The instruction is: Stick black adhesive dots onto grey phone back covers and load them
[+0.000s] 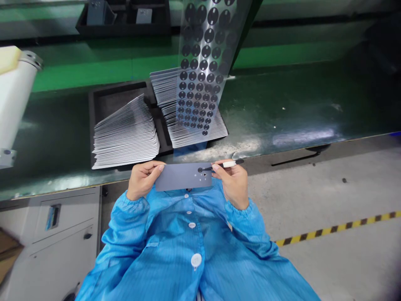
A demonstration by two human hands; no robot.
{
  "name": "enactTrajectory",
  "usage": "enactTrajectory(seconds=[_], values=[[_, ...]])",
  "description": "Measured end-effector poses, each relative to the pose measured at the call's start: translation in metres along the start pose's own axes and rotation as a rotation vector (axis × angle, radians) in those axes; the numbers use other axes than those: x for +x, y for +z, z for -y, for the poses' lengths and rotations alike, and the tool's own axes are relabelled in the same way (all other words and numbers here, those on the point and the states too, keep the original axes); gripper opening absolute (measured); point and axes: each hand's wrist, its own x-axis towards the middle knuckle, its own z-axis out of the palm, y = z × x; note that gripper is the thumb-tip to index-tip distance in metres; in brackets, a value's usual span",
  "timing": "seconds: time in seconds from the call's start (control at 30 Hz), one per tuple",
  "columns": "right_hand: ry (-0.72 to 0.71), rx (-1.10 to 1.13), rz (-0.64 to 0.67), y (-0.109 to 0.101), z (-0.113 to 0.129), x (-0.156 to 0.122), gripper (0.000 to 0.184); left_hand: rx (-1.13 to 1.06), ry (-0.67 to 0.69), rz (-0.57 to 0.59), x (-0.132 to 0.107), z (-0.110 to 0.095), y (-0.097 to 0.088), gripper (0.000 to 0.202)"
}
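Observation:
My left hand (144, 179) pinches the left end of a grey phone back cover (178, 176), thumb on top. The cover lies level in front of my chest, with small camera holes near its right end. Between its fingers my right hand (233, 182) grips a pair of slim black tweezers (229, 164) with a white sleeve. At the tweezers' tip is a round black sticker (200, 170), over the cover's camera end; whether it touches the cover I cannot tell. Beyond my hands hangs a clear sheet of round black stickers (200, 90).
A black tray (117, 90) on the green bench (266, 104) holds two fanned stacks of covers (125, 136). Another black bin (125, 29) stands at the back. A white cylindrical fixture (19, 92) is at left, a grey cabinet (67, 234) below.

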Motion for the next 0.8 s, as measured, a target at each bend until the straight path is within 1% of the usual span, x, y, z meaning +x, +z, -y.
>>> enactTrajectory(seconds=[0.37, 0.6, 0.8], values=[[-0.025, -0.052, -0.007, 0.002, 0.006, -0.004, 0.027, 0.0, 0.014, -0.011, 0.0, -0.004, 0.001, 0.031], [-0.23, -0.24, -0.05, 0.009, 0.015, -0.016, 0.018, -0.006, 0.036, -0.01, 0.0, -0.006, 0.003, 0.028], [-0.295, -0.269, -0.067, 0.009, 0.01, -0.021, 0.017, 0.003, 0.033, -0.011, 0.0, -0.004, 0.003, 0.031]])
